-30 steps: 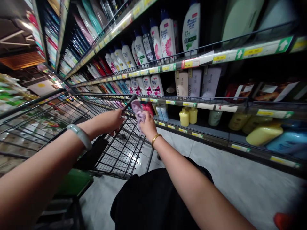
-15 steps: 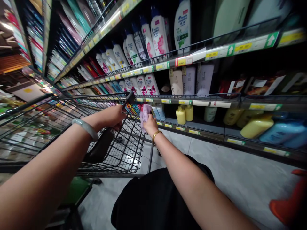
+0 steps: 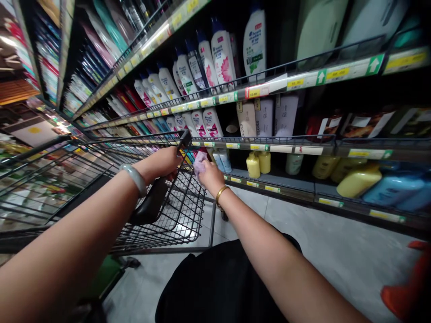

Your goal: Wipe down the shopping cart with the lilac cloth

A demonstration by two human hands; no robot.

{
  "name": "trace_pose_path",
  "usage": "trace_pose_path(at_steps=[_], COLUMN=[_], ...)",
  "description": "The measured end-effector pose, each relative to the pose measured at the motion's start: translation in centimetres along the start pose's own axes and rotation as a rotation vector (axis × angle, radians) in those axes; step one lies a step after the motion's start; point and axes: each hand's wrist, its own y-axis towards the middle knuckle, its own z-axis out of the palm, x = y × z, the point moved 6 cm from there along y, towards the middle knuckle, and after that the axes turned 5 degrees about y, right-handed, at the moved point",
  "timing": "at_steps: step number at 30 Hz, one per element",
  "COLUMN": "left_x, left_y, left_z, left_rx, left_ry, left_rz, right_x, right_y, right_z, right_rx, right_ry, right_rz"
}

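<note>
My left hand (image 3: 165, 162), with a pale bangle at its wrist, is closed round the upper frame of the black wire shopping cart (image 3: 185, 138) near its corner. Part of its fingers is hidden behind the wrist side. Just below it lies the cart's dark, thick bar (image 3: 151, 204). To the right, my right hand (image 3: 213, 178), wearing a gold bracelet, holds a bunched light purple cloth (image 3: 200, 163). The cloth is beside the cart's corner, in front of the lower shelf edge. Small light blue bottles (image 3: 222, 160) stand just beyond it on the bottom shelf.
Shelves with price strips (image 3: 259, 92) run along the right and into the distance, holding shampoo bottles (image 3: 222, 58) and yellow bottles (image 3: 253, 164). Grey tiled floor (image 3: 336, 246) lies below. A red object (image 3: 404, 291) is at the right edge, a green one (image 3: 101, 278) under the cart.
My left hand and the cart bar have shifted slightly right in view. The purple cloth looks more bunched and hangs less below my right hand, which stays near the same place.
</note>
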Motion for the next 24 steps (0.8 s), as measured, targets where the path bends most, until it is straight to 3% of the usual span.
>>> trace_pose_path(at_steps=[6, 8, 12, 14, 16, 20, 22, 24], left_x=[-0.3, 0.0, 0.6, 0.7, 0.6, 0.6, 0.6, 0.7], left_y=[-0.7, -0.6, 0.7, 1.5, 2.2, 3.2, 3.5, 3.8], left_z=[-0.6, -0.6, -0.3, -0.1, 0.0, -0.4, -0.6, -0.8], left_rx=[0.197, 0.217, 0.149, 0.104, 0.065, 0.000, -0.031, -0.058], left_ry=[-0.227, -0.265, -0.263, -0.251, -0.240, -0.217, -0.200, -0.182], left_rz=[0.115, 0.127, 0.119, 0.123, 0.131, 0.142, 0.139, 0.136], right_x=[5.8, 5.1, 0.6, -0.1, 1.2, 4.5, 3.6, 0.9], right_y=[-2.6, -2.4, -0.7, -0.4, -0.6, -2.0, -2.1, -1.7], right_z=[-1.4, -0.9, 0.0, -0.2, -0.8, -1.9, -1.2, 0.0], right_rx=[-0.138, -0.081, 0.007, 0.014, -0.019, -0.117, -0.080, -0.007], right_ry=[0.135, 0.089, -0.019, -0.006, 0.061, 0.104, 0.002, -0.075], right_rz=[-0.411, -0.370, -0.012, 0.089, 0.044, -0.246, -0.241, -0.079])
